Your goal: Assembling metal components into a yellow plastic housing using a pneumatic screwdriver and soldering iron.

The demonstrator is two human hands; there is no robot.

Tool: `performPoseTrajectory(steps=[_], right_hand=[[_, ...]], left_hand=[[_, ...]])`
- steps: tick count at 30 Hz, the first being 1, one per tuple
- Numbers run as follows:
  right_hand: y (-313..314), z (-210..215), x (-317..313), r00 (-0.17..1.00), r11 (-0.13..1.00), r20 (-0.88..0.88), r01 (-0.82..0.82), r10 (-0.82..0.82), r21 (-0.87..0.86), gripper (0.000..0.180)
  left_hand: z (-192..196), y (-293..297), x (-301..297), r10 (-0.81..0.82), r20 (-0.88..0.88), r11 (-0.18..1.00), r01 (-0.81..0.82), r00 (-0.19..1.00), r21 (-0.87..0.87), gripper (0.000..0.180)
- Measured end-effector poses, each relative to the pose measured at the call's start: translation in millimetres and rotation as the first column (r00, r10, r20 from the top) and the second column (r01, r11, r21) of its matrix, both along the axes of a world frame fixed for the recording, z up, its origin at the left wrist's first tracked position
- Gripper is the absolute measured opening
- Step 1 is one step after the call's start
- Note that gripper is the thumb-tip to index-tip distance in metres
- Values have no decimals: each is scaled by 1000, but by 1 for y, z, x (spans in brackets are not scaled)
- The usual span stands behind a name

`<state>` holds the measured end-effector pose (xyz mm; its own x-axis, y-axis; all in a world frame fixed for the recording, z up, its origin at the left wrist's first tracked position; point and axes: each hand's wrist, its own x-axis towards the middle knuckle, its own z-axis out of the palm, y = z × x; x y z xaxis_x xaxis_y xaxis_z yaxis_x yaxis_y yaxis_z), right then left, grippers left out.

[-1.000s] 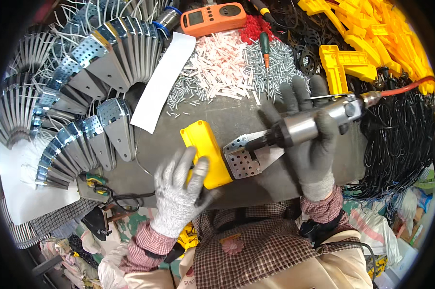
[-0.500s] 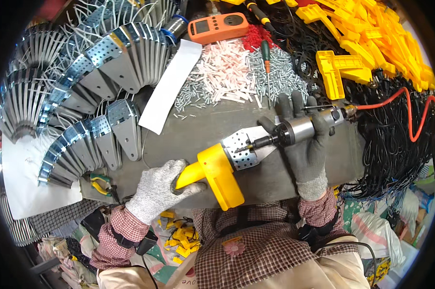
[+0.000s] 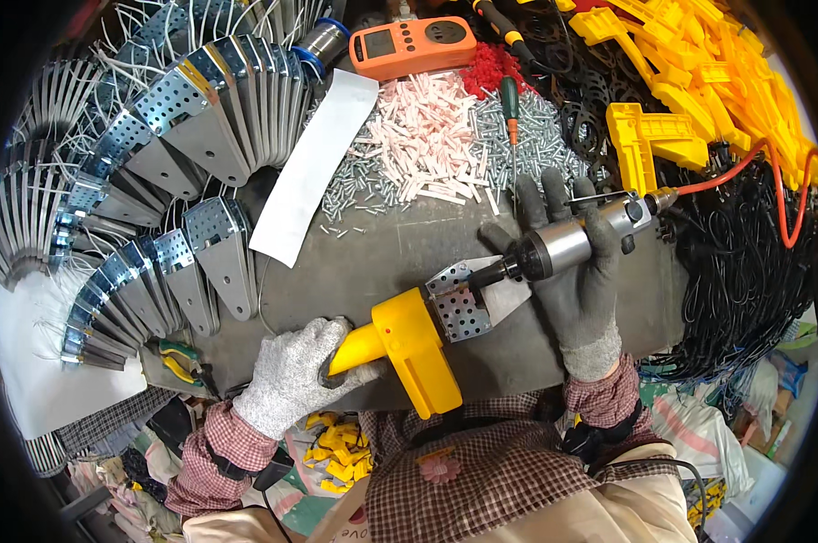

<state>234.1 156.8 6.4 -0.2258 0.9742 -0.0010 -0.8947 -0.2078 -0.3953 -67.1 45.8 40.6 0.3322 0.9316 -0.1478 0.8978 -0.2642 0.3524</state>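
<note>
Yellow plastic housing with perforated metal bracket under powered driver, near edge of desk (image 3: 354, 262).

Left hand (image 3: 291, 380) is clamped on the tapered end of the yellow housing (image 3: 409, 348); right hand (image 3: 576, 271) is closed around the pneumatic screwdriver (image 3: 572, 240), its bit meeting the perforated bracket (image 3: 459, 303) just right of the housing. Housing appears rigid, light, smooth and possibly slippery; best gripped at the taper, clear of the bracket's likely sharp edges. Screw pile (image 3: 517, 136) lies beyond the housing.
</note>
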Motion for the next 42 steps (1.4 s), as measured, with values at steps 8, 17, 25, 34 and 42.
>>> performPoseTrajectory(steps=[8,17,25,34,42], right_hand=[[0,-6,1,990,987,-130,24,-46,-162,39],[-19,9,19,998,990,-22,61,-64,-129,41],[-31,13,20,997,991,40,63,-59,-121,43],[-25,3,12,999,993,37,13,-8,-120,23],[-24,25,49,950,981,310,98,-42,-169,59]], left_hand=[[1,1,3,-29,-60,1000,29,998,-3,58],[5,2,10,22,-38,999,-21,999,40,55],[0,-1,7,22,-46,997,-19,999,78,55],[-10,-6,7,27,-64,996,-21,998,91,57],[-1,-5,7,10,-47,997,-6,999,73,58]])
